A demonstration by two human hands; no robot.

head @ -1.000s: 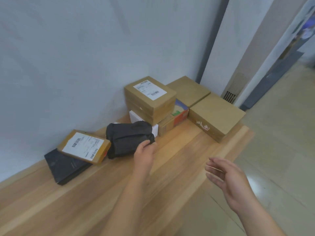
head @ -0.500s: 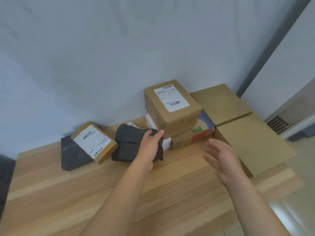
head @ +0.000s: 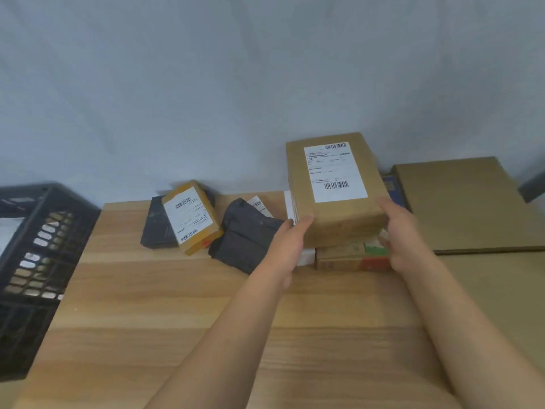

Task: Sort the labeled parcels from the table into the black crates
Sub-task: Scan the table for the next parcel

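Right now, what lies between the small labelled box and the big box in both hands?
A dark grey soft parcel lies between the small labelled box and the big box, seen in the head view.

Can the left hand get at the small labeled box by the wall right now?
Probably not right now: the left hand is holding the big box with the right hand. Once free, likely yes; the small box lies uncovered, with only the low black bag between.
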